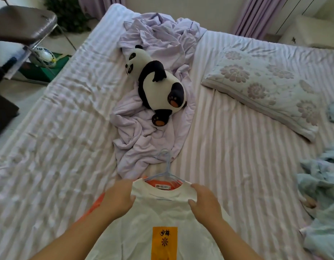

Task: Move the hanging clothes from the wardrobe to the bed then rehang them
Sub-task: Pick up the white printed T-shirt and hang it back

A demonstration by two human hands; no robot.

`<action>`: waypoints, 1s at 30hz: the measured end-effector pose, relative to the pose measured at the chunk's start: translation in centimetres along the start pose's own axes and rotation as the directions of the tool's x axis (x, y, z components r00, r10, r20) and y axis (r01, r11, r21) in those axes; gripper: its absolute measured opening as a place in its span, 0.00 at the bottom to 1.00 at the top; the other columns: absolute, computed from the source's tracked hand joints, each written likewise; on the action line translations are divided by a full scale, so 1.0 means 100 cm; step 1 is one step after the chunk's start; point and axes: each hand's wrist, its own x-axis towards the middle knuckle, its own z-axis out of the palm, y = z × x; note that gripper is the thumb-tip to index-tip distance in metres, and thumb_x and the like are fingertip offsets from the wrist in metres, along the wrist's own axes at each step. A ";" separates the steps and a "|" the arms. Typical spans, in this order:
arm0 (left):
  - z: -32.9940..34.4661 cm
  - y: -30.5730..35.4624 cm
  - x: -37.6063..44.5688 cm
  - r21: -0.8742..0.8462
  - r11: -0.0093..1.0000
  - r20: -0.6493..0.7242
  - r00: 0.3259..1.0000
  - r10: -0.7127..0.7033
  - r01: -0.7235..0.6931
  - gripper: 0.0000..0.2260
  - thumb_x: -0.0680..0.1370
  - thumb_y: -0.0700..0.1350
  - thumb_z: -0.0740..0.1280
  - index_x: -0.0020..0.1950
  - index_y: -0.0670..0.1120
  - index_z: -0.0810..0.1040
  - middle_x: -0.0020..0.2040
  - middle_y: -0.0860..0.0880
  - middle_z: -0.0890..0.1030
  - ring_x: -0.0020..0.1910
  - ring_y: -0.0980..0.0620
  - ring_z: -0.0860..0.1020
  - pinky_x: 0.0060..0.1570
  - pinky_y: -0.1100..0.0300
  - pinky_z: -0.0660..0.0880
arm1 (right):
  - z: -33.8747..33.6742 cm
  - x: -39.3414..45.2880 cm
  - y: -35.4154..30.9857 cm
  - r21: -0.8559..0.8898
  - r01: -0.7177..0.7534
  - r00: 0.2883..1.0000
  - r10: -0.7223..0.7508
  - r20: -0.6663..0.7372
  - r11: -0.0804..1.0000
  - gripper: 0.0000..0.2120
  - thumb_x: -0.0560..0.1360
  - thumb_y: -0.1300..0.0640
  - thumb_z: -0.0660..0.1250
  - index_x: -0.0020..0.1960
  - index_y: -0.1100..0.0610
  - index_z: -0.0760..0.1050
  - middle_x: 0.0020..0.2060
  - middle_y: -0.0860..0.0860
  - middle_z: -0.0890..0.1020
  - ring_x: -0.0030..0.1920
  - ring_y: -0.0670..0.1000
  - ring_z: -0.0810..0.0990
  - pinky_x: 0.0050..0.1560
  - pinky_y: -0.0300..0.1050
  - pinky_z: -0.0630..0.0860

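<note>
A white T-shirt [162, 218] with an orange patch on its front lies flat at the near edge of the striped bed [237, 137]. A pale blue wire hanger [167, 171] sits in its neck, hook pointing away from me. My left hand [117, 197] grips the shirt at the left side of the collar. At the collar's right side, my right hand [204, 201] pinches the fabric. Orange cloth shows under the shirt's left shoulder.
A panda plush [158, 81] lies on a crumpled lilac sheet [143, 139] mid-bed. A flowered pillow [265, 87] lies at the right, with pale blue clothes [320, 199] heaped at the right edge. A folding chair [23, 23] stands left of the bed.
</note>
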 end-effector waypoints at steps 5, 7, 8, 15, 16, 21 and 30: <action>0.032 -0.007 0.023 -0.026 0.999 -0.054 0.998 0.039 -0.040 0.21 0.78 0.47 0.66 0.70 0.49 0.68 0.67 0.50 0.73 0.65 0.50 0.71 0.62 0.60 0.68 | 0.027 0.033 0.021 -0.065 -0.008 1.000 0.008 -0.007 0.998 0.28 0.78 0.53 0.66 0.76 0.50 0.62 0.71 0.47 0.70 0.69 0.50 0.69 0.69 0.44 0.67; 0.042 -0.008 0.028 -0.037 0.999 -0.083 0.996 0.016 -0.019 0.22 0.76 0.45 0.68 0.69 0.46 0.70 0.66 0.48 0.74 0.65 0.48 0.72 0.63 0.58 0.69 | 0.035 0.041 0.026 -0.129 0.008 1.000 -0.006 0.019 0.992 0.31 0.78 0.52 0.66 0.77 0.51 0.57 0.73 0.47 0.68 0.71 0.50 0.67 0.71 0.45 0.65; 0.047 -0.008 0.030 -0.040 0.999 -0.096 0.995 0.000 -0.004 0.22 0.75 0.44 0.69 0.68 0.45 0.71 0.65 0.47 0.74 0.65 0.47 0.72 0.62 0.56 0.70 | 0.038 0.044 0.029 -0.145 0.012 0.999 -0.007 0.034 0.989 0.32 0.78 0.52 0.66 0.78 0.52 0.56 0.73 0.48 0.67 0.72 0.51 0.67 0.71 0.45 0.64; 0.070 -0.021 0.041 -0.015 0.999 -0.144 0.988 -0.053 0.051 0.23 0.69 0.41 0.73 0.63 0.44 0.74 0.59 0.46 0.76 0.58 0.45 0.75 0.58 0.52 0.74 | 0.054 0.062 0.035 -0.067 -0.007 1.000 0.007 0.013 0.998 0.25 0.76 0.51 0.67 0.72 0.51 0.66 0.63 0.47 0.75 0.63 0.50 0.73 0.65 0.45 0.69; 0.072 -0.021 0.043 -0.016 0.998 -0.163 0.985 -0.060 0.058 0.22 0.68 0.40 0.73 0.62 0.44 0.76 0.57 0.46 0.77 0.58 0.44 0.75 0.58 0.52 0.74 | 0.054 0.065 0.035 -0.023 -0.025 1.000 0.025 -0.003 0.999 0.23 0.76 0.51 0.67 0.70 0.51 0.68 0.62 0.47 0.76 0.62 0.50 0.74 0.64 0.45 0.69; 0.076 -0.011 0.047 -0.065 0.994 -0.283 0.954 -0.104 0.089 0.15 0.67 0.34 0.73 0.52 0.42 0.79 0.45 0.45 0.79 0.44 0.43 0.77 0.44 0.51 0.75 | 0.060 0.068 0.033 0.094 -0.055 0.994 0.063 -0.084 0.994 0.14 0.76 0.57 0.68 0.61 0.54 0.75 0.54 0.49 0.79 0.56 0.52 0.76 0.59 0.48 0.72; 0.088 -0.005 0.028 -0.087 0.979 -0.247 0.948 -0.199 0.182 0.07 0.71 0.38 0.73 0.49 0.43 0.83 0.44 0.45 0.81 0.47 0.42 0.76 0.45 0.48 0.75 | 0.067 0.050 0.039 0.119 -0.008 0.987 0.027 -0.158 0.993 0.04 0.77 0.56 0.68 0.49 0.49 0.80 0.40 0.45 0.77 0.44 0.52 0.77 0.49 0.52 0.73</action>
